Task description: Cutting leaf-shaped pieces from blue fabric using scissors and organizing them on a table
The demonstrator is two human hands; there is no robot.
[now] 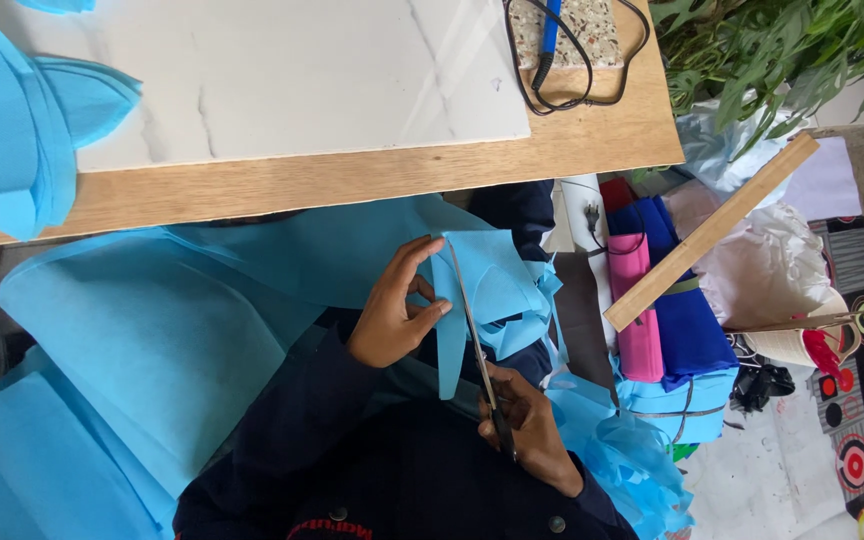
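My left hand (392,315) pinches a folded piece of light blue fabric (502,290) between thumb and fingers, holding it up over my lap. My right hand (532,435) grips the handles of long scissors (474,335), whose blades run up along the fabric's left edge, close beside my left fingertips. A narrow strip of the blue fabric hangs down next to the blades. More blue fabric (152,340) lies spread across my lap to the left.
A wooden table (352,175) carries a white marble-look board (282,70), a stack of cut blue pieces (12,130) and a corded blue tool (550,30). To the right are pink and blue fabric rolls (667,320), a wooden slat (712,230) and plants (782,50).
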